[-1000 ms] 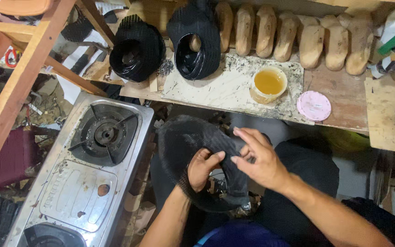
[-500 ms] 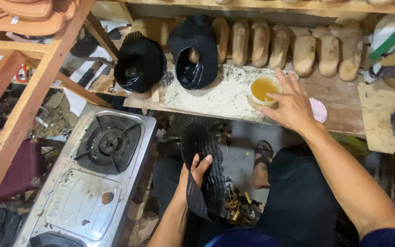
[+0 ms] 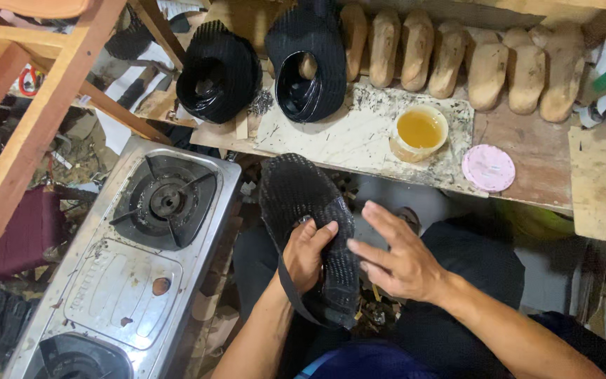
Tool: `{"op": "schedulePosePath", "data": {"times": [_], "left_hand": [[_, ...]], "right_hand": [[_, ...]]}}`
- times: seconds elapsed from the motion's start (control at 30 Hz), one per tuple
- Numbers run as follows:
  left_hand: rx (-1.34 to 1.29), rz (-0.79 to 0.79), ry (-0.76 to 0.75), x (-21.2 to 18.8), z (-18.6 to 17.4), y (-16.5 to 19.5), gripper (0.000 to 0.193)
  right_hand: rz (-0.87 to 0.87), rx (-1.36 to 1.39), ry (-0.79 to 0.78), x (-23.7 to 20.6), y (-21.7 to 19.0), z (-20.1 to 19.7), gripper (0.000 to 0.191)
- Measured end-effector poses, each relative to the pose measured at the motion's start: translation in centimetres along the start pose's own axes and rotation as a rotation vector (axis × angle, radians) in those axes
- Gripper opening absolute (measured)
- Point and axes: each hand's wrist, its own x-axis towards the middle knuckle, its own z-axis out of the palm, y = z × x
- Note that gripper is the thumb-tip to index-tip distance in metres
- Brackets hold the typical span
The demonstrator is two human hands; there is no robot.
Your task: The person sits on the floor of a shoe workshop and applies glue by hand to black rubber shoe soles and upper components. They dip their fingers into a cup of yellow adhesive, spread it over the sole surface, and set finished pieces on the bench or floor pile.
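Note:
My left hand (image 3: 308,254) grips a black woven shoe upper (image 3: 301,203) over my lap, fingers curled around its edge, a black strap hanging below it. My right hand (image 3: 400,257) hovers right beside the upper with fingers spread, its fingertips close to the woven surface and holding nothing. On the bench beyond stand an open tub of yellow glue (image 3: 419,131) and a pink round lid (image 3: 488,168). Two more black woven uppers (image 3: 219,70) (image 3: 310,60) sit further back.
A steel two-burner gas stove (image 3: 128,274) lies to my left. A row of wooden shoe lasts (image 3: 457,60) lines the back of the bench. Wooden frame beams (image 3: 29,119) rise at far left. Scraps litter the floor under the bench.
My right hand left the upper, reached to the glue tub on the bench, then came back beside the upper. The left hand kept hold and turned the upper.

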Motion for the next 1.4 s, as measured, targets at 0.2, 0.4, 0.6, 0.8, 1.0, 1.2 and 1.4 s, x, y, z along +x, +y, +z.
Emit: {"op": "schedulePosePath", "data": {"times": [0.2,0.4,0.6,0.8,1.0,1.2,1.4], "left_hand": [[-0.101,-0.052,-0.111,-0.4,0.8,0.0,0.02],[-0.101,-0.038,-0.106,-0.6,0.4,0.1,0.017],[-0.031,-0.046,-0.044,0.0,0.2,-0.4,0.014],[0.121,0.126,-0.055,0.5,-0.5,-0.5,0.015],[0.072,0.03,0.008,0.6,-0.4,0.4,0.017],[0.524,0.19,0.277,1.7,-1.2,-0.7,0.034],[0.46,0.117,0.022,1.9,-2.2,-1.7,0.025]], "right_hand": [[0.095,-0.038,0.047,-0.3,1.0,0.3,0.051],[0.002,0.093,0.013,-0.3,0.4,-0.7,0.054],[0.037,0.007,0.067,-0.1,0.0,-1.1,0.054],[0.015,0.035,0.032,-0.4,-0.4,-1.2,0.054],[0.017,0.006,-0.045,-0.7,-0.1,-0.5,0.05],[0.326,0.457,0.079,-0.7,-1.5,1.1,0.055],[0.73,0.791,0.182,1.0,-2.1,1.2,0.086]]}}
